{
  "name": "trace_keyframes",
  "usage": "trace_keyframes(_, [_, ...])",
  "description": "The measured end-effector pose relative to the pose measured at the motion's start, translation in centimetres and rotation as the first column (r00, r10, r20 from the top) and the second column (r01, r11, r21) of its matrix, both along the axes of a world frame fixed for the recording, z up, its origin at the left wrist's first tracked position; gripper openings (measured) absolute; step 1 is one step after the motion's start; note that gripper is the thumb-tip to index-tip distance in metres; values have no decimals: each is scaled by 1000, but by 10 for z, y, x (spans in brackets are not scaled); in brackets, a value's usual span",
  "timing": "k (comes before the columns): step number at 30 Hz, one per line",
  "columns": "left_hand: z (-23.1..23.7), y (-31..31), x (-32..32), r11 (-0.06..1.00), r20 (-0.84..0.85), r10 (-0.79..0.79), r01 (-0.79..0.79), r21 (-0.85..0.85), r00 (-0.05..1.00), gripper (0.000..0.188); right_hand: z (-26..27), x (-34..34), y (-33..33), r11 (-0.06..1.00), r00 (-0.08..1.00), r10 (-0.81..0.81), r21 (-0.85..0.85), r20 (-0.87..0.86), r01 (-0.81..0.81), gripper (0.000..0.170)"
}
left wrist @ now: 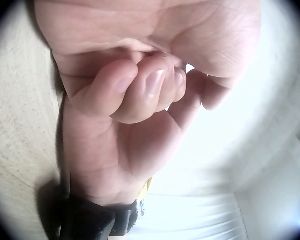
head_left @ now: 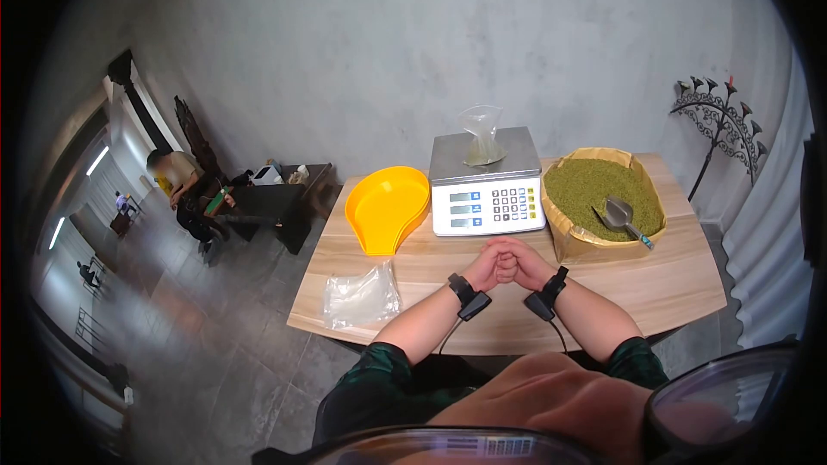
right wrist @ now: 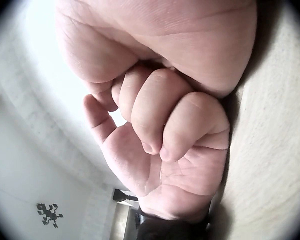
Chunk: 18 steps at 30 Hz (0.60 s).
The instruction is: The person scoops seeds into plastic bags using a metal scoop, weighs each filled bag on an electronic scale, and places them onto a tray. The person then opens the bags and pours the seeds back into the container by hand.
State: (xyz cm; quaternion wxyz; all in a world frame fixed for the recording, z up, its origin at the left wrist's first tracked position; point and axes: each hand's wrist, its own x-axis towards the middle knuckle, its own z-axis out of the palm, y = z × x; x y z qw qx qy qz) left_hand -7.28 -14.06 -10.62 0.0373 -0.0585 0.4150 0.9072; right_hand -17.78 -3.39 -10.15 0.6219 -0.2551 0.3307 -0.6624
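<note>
Both hands rest clasped together close to the tabletop, in front of the scale. My left hand [head_left: 484, 272] comes in from the left and my right hand [head_left: 527, 263] from the right. Curled fingers [left wrist: 140, 95] of the clasp show between the two palms in the left wrist view. Bent fingers [right wrist: 160, 107] also fill the middle of the right wrist view, with no object among them. Just beyond the hands stands a white digital scale [head_left: 488, 207]. A clear plastic bag [head_left: 484, 142] with some greenish content in its bottom stands on the scale's metal plate.
A paper sack [head_left: 594, 245] of green granules [head_left: 590, 185] stands right of the scale, a metal scoop [head_left: 618, 213] lying in it. To the left are a yellow scoop-shaped pan [head_left: 388, 207] and clear plastic bags [head_left: 362, 296] on the wooden table [head_left: 672, 293]. Another person [head_left: 181, 181] is far left.
</note>
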Motion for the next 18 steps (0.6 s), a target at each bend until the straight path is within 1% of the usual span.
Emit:
trace_keyframes(1, [0, 0, 0, 1000, 22, -7, 7, -13, 1000, 48, 0, 0, -1, 1000, 1000, 16, -9, 6, -16, 25])
trace_keyframes(5, [-5, 1, -2, 1000, 32, 24, -24, 2, 999, 53, 2, 1, 1, 999, 999, 51, -6, 18, -51, 24])
trace_keyframes(7, [-4, 4, -2, 997, 27, 63, -64, 49, 998, 51, 1, 2, 0, 1000, 1000, -12, 15, 11, 12, 25])
trace_keyframes(8, [-2, 4, -2, 997, 28, 62, -63, 49, 998, 51, 0, 1, 0, 1000, 1000, -13, 15, 11, 13, 25])
trace_keyframes(10, [1, 2, -2, 1000, 34, 20, -19, -10, 999, 57, -2, 0, 0, 999, 999, -41, 36, 19, 40, 25])
trace_keyframes(18, [2, 4, -1, 999, 17, 36, -36, 6, 999, 53, -3, 0, 0, 999, 999, -38, 26, 5, 38, 27])
